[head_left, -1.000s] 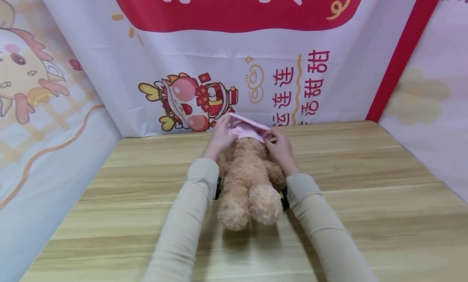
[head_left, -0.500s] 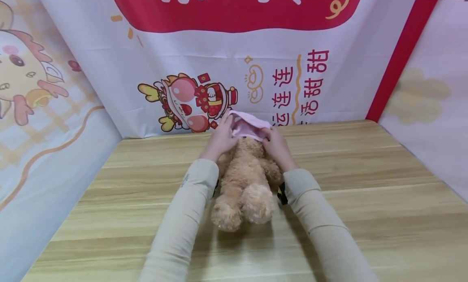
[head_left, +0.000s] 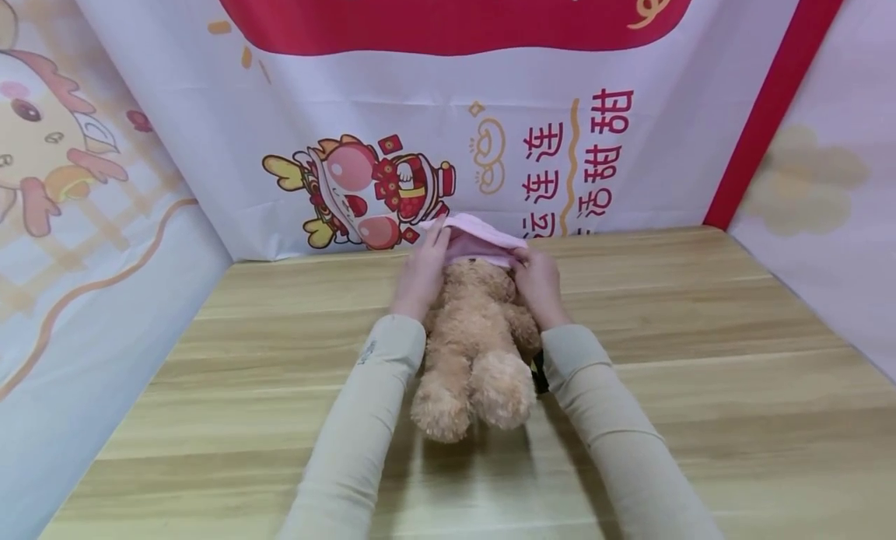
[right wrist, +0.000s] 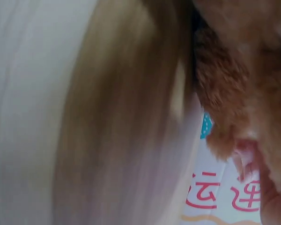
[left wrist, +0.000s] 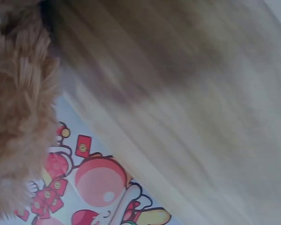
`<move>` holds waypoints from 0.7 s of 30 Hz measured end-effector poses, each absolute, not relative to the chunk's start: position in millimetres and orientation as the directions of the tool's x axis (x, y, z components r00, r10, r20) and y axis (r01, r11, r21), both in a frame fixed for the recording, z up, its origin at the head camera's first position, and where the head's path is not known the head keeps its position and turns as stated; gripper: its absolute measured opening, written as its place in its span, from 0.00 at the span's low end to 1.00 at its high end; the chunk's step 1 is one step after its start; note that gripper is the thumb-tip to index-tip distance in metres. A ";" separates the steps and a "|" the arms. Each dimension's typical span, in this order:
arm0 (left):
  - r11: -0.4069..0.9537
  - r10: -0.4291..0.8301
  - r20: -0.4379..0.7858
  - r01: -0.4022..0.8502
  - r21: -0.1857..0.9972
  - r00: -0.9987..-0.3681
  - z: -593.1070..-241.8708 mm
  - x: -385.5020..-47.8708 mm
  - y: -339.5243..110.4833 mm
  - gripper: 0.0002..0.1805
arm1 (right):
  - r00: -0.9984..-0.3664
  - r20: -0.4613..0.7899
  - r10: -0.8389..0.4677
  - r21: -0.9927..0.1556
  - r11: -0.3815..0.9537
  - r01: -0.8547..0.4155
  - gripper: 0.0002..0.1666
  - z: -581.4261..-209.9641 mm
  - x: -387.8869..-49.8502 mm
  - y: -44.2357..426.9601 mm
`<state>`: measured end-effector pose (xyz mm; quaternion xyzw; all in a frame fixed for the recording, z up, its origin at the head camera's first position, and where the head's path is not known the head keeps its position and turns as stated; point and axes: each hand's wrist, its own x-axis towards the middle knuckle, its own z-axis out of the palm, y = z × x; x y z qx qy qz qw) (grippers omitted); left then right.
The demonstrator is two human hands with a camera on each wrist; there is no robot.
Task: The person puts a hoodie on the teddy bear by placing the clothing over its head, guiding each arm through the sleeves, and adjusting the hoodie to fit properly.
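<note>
A fluffy light-brown teddy bear (head_left: 476, 322) stands out in the middle of the head view, its feet toward me. Pink cloth (head_left: 486, 233) with a gaping hem covers the top of its head, and the face is mostly hidden. My left hand (head_left: 421, 274) holds the hem at the left with its fingertips. On the opposite side my right hand (head_left: 540, 285) pinches the hem between thumb and fingers. Brown bear fur (left wrist: 18, 117) fills the left edge of the left wrist view, where that hand is out of sight. In the right wrist view part of my right hand (right wrist: 275, 206) shows beside fur.
The wooden table (head_left: 700, 369) reaches out on both sides of the bear. Behind it hangs a white and red printed banner (head_left: 448, 89) with a cartoon figure, close beyond the hands. Printed sheets (head_left: 91, 291) also line the left and right sides.
The bear swung slightly left, then back right. My right hand has shifted a little right with the hem, and the cloth's opening now looks wider. Both hands keep hold of the cloth.
</note>
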<state>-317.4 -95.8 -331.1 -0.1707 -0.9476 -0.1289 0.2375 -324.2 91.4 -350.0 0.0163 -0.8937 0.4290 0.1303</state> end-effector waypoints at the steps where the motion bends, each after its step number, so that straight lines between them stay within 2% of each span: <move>1: 0.909 0.254 0.497 0.380 0.171 -0.830 -332.9 -317.8 -96.3 0.27 | -0.966 0.243 0.084 -0.762 0.633 -0.137 0.16 -350.8 -324.4 89.9; 3: 0.905 0.235 0.490 0.372 0.204 -0.839 -337.8 -319.0 -97.2 0.28 | -0.974 0.216 0.072 -0.772 0.623 -0.125 0.17 -352.5 -325.1 87.1; 7: 0.848 0.158 0.478 0.367 0.383 -0.864 -351.8 -321.4 -96.9 0.28 | -0.989 0.144 0.036 -0.787 0.609 -0.093 0.19 -355.8 -326.4 83.2; 10: 0.762 0.105 0.516 0.403 0.508 -0.850 -359.6 -323.0 -95.0 0.26 | -0.992 0.121 0.023 -0.776 0.625 -0.080 0.20 -356.7 -326.6 83.7; 13: 0.713 0.082 0.538 0.427 0.556 -0.839 -360.9 -321.9 -93.9 0.25 | -0.994 0.105 0.015 -0.761 0.645 -0.070 0.22 -358.0 -327.5 86.3; 17: 0.762 0.090 0.502 0.384 0.521 -0.860 -355.4 -319.3 -95.7 0.25 | -0.995 0.102 -0.017 -0.716 0.693 -0.085 0.23 -357.4 -328.0 89.5; 21: 0.872 0.145 0.452 0.329 0.363 -0.880 -345.9 -319.2 -99.8 0.24 | -0.989 0.139 -0.058 -0.597 0.791 -0.131 0.24 -354.0 -328.7 91.6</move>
